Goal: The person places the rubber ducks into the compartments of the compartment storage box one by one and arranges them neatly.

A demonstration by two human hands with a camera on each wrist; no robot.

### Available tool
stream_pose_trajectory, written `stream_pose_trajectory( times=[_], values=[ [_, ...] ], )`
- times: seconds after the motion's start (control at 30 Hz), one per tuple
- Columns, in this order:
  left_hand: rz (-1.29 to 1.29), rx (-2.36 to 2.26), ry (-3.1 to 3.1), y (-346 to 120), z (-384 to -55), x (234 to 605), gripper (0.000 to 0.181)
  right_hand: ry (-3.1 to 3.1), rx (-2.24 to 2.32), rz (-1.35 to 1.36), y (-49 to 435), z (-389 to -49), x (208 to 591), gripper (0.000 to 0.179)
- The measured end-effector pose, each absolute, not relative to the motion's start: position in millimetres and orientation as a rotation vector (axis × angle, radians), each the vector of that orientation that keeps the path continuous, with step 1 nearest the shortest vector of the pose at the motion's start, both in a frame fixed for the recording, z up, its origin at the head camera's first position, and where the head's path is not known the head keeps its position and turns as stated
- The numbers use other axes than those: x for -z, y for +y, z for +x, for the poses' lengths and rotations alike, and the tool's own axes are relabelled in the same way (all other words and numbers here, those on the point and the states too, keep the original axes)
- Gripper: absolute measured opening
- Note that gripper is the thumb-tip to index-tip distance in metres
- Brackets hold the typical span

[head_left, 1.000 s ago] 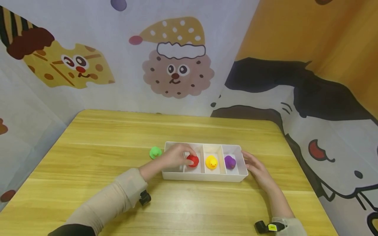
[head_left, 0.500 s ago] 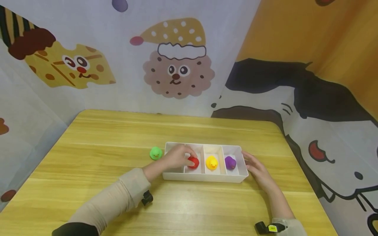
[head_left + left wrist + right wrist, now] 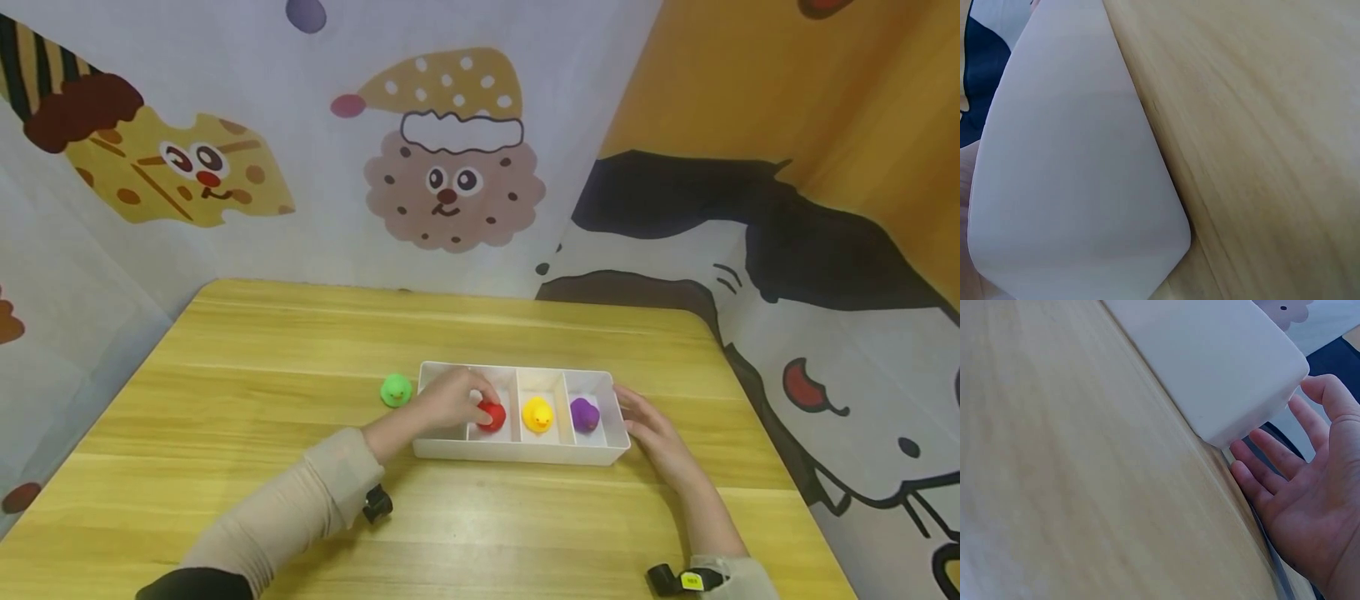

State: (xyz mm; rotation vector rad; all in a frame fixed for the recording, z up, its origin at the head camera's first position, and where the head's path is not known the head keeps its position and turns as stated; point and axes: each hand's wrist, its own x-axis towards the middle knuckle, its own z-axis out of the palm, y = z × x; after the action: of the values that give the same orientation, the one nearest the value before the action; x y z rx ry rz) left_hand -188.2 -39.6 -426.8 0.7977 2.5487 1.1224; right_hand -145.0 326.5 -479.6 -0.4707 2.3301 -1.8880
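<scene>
In the head view, my left hand (image 3: pixel 452 398) reaches over the left part of a white divided box (image 3: pixel 517 451) and pinches a red toy duck (image 3: pixel 492 417) between thumb and fingers, inside a middle compartment. A yellow toy duck (image 3: pixel 537 415) sits one compartment to the right, and a purple toy duck (image 3: pixel 585 415) lies in the far right one. My right hand (image 3: pixel 654 431) is at the box's right end; in the right wrist view its fingers (image 3: pixel 1282 457) spread along that end wall. The left wrist view shows mostly the box's outer side (image 3: pixel 1079 162).
A green toy duck (image 3: pixel 396 390) sits on the wooden table (image 3: pixel 300 333), just left of the box. A curtain (image 3: pixel 315 250) with cartoon prints hangs behind the table's back edge. Both sleeves carry small black wrist cameras (image 3: pixel 377 504).
My left forearm has shifted slightly right, and the red duck sits a little lower in its compartment, still pinched. My right hand and the box look unmoved.
</scene>
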Motion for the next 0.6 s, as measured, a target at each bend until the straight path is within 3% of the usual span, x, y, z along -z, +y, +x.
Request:
stream_pose_trajectory(
  times=[0.6],
  values=[
    [0.744, -1.358, 2.554, -51, -174, 415, 0.023, 2.295, 1.916, -0.454, 327, -144, 481, 0.049]
  ],
)
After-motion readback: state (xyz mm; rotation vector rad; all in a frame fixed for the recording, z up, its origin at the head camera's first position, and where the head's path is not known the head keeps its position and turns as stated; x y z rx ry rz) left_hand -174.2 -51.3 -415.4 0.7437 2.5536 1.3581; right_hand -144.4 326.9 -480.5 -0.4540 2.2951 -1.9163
